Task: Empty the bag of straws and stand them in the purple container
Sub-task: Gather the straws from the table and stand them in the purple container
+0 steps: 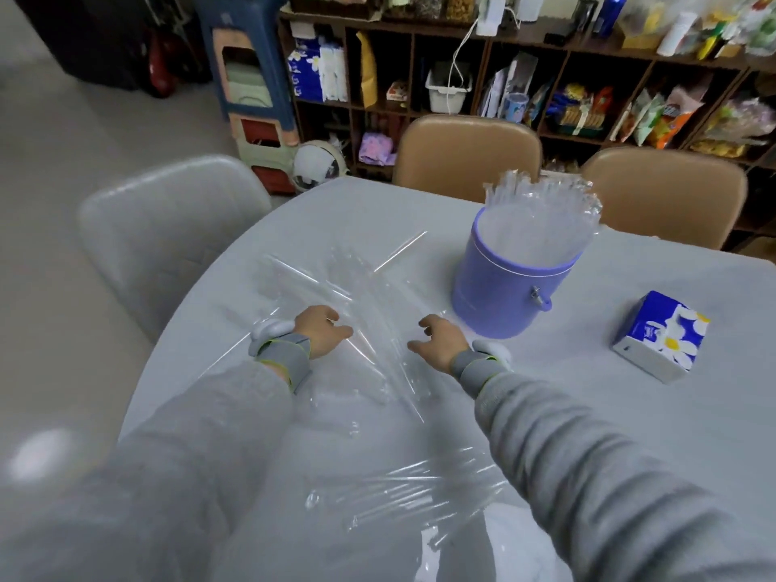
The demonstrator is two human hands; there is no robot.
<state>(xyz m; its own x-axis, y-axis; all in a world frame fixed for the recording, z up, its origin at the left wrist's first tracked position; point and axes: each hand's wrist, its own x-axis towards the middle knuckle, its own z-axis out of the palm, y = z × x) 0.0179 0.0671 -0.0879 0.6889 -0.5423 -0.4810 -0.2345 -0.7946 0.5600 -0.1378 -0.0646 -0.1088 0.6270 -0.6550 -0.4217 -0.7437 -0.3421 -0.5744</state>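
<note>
- Purple container [508, 287] sits on the table [630, 413], right of centre at the far side, and it's already packed with clear straws [541, 203] standing upright, leaning toward its far rim.
- Loads more loose straws [336, 283] are scattered flat on the table in front of it, crossing each other every which way.
- The clear bag [415, 493] lies crumpled at the near edge, between the two sleeves. Can't really tell if anything's still in it.
- Left hand [321, 331] is down among the loose straws, fingers loosely curled; honestly can't tell whether it's got hold of any.
- Right hand [439, 342] is just beside the container's base, fingers spread and half bent over the straws, not clearly gripping anything.
- Both wrists have grey straps on.
- A blue tissue pack [661, 333] with daisies sits off to the right, well apart from the container.
- Chairs and cluttered shelves behind.
</note>
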